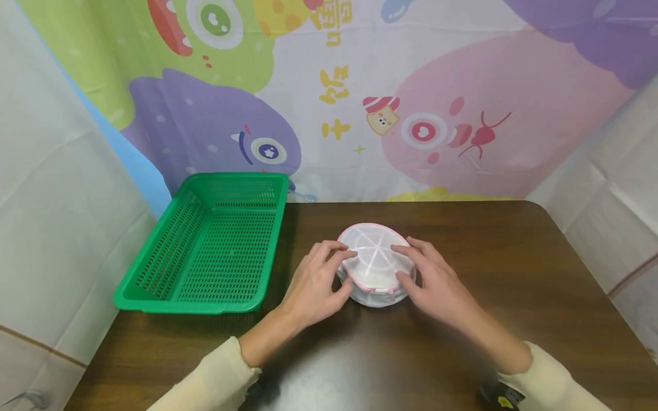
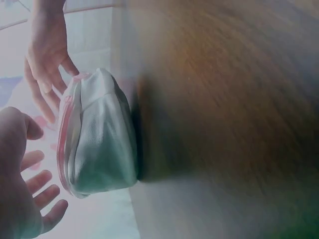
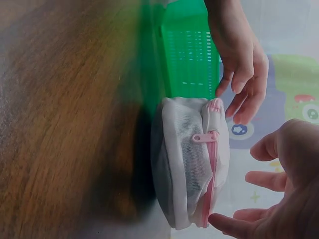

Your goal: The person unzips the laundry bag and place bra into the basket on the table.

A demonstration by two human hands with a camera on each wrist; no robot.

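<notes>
A round white mesh laundry bag with a pink zipper around its top edge stands on the brown table. In the right wrist view its pink zipper pull hangs at the side. My left hand is at the bag's left, fingers spread and bent a little over the rim. On the other side my right hand has its fingertips over the right rim, thumb near the front edge. In the left wrist view the left fingers are spread apart beside the bag's top, holding nothing.
To the left on the table stands a green plastic basket with perforated walls. A cartoon-printed curtain hangs behind the table's back edge. Near the right sleeve, a small dark object lies at the front.
</notes>
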